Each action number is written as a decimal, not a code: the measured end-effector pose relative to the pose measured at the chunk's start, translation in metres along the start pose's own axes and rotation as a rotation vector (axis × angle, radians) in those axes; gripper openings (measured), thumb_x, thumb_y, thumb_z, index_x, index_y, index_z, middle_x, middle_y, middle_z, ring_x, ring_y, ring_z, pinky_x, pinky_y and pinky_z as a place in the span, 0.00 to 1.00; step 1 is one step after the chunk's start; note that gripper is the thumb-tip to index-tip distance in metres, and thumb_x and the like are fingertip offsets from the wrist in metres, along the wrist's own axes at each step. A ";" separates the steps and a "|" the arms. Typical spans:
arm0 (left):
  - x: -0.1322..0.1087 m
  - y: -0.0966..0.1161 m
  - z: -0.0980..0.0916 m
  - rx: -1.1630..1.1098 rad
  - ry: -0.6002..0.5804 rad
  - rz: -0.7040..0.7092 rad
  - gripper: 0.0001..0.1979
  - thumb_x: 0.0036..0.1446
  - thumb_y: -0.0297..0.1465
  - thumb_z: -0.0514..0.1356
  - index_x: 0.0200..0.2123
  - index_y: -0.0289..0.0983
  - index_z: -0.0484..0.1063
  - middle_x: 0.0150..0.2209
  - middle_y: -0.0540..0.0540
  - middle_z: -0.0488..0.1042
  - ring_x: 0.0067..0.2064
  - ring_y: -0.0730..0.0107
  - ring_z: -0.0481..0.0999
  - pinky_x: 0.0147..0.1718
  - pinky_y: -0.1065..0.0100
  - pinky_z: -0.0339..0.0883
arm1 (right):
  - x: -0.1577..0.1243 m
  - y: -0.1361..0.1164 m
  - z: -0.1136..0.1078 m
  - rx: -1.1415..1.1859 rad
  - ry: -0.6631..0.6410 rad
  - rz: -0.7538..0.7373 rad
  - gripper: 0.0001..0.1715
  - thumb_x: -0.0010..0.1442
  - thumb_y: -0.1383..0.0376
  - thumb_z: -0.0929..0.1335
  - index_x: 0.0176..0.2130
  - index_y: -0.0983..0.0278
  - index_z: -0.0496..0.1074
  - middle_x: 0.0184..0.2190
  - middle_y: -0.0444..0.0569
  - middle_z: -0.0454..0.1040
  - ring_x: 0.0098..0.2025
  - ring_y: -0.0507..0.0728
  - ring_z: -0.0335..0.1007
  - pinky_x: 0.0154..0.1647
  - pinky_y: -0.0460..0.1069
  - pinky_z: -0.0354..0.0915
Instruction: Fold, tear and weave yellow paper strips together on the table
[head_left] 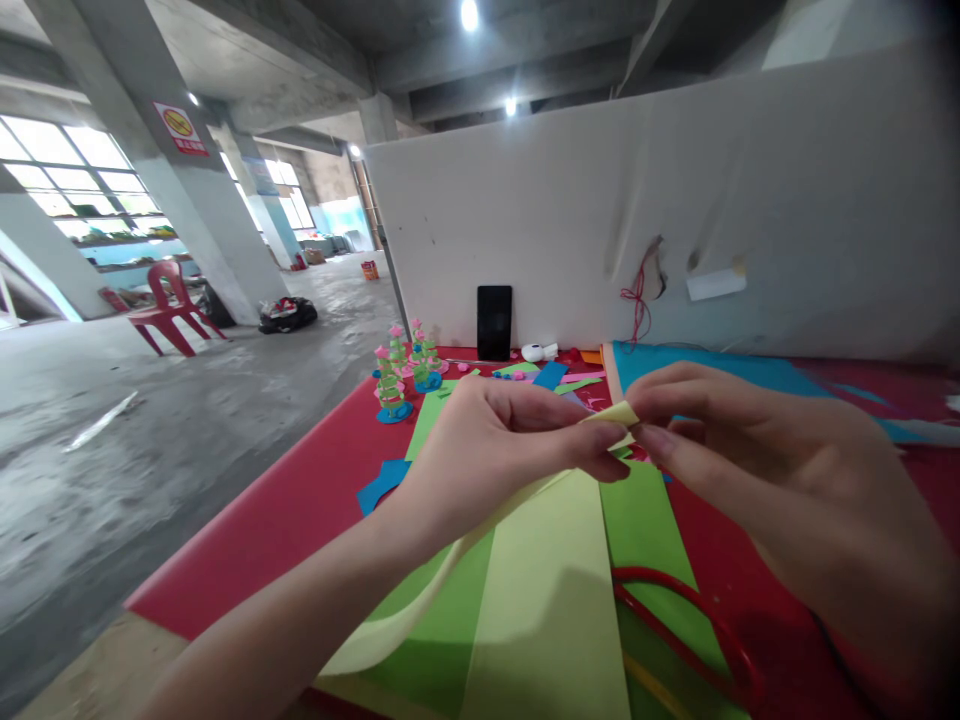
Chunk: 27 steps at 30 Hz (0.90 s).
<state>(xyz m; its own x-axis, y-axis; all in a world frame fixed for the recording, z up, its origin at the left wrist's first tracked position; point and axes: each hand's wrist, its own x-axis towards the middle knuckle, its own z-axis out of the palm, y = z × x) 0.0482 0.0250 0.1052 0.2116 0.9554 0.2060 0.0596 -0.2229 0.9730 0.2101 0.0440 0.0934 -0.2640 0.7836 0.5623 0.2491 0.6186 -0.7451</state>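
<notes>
Between thumb and fingers, my left hand (517,425) pinches a pale yellow paper strip (619,412) near one end. The strip's long tail (427,590) curves down under my left wrist toward the table's front. My right hand (720,430) is closed on the tip of the same strip, its thumb and forefinger meeting there. Below both hands lie a pale yellow sheet (551,600) and green paper (645,520). Red-handled scissors (675,580) rest at the right of the sheets, their blades not visible.
Small paper trees with pink stars (392,385) stand on blue bases at the back left. A black phone (494,322) leans on the white board (525,220). Blue paper scraps (382,485) lie on the red table cover (285,520). A blue sheet (720,375) lies behind my right hand.
</notes>
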 end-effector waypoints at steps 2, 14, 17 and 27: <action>0.000 0.000 0.000 0.007 0.001 0.002 0.09 0.47 0.35 0.60 0.26 0.35 0.76 0.25 0.47 0.77 0.31 0.69 0.76 0.35 0.72 0.69 | 0.000 -0.001 0.001 0.002 0.006 0.007 0.02 0.50 0.64 0.68 0.29 0.58 0.71 0.32 0.42 0.70 0.33 0.52 0.66 0.22 0.42 0.61; 0.001 0.002 -0.001 0.013 -0.021 -0.020 0.08 0.48 0.34 0.60 0.28 0.36 0.76 0.26 0.48 0.77 0.32 0.70 0.76 0.35 0.73 0.69 | 0.000 0.006 -0.001 -0.032 -0.016 -0.007 0.03 0.51 0.60 0.67 0.30 0.55 0.71 0.32 0.39 0.70 0.33 0.51 0.66 0.23 0.41 0.63; 0.002 0.001 -0.001 0.038 -0.009 0.003 0.09 0.48 0.35 0.60 0.29 0.36 0.76 0.28 0.48 0.77 0.32 0.70 0.76 0.35 0.74 0.68 | 0.004 0.005 -0.002 -0.096 0.009 0.012 0.04 0.50 0.60 0.67 0.29 0.57 0.71 0.29 0.40 0.71 0.31 0.51 0.66 0.20 0.41 0.61; 0.004 -0.001 -0.004 0.254 0.032 0.016 0.12 0.51 0.38 0.56 0.33 0.39 0.76 0.29 0.49 0.77 0.30 0.71 0.73 0.24 0.75 0.63 | 0.011 0.006 -0.008 -0.066 0.036 0.185 0.07 0.49 0.59 0.67 0.29 0.60 0.72 0.23 0.41 0.69 0.25 0.49 0.63 0.18 0.41 0.55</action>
<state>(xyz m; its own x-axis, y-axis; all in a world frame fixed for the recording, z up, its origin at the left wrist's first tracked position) 0.0448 0.0297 0.1055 0.1841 0.9560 0.2283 0.3001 -0.2759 0.9132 0.2166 0.0570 0.0979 -0.1753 0.8851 0.4312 0.3510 0.4654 -0.8125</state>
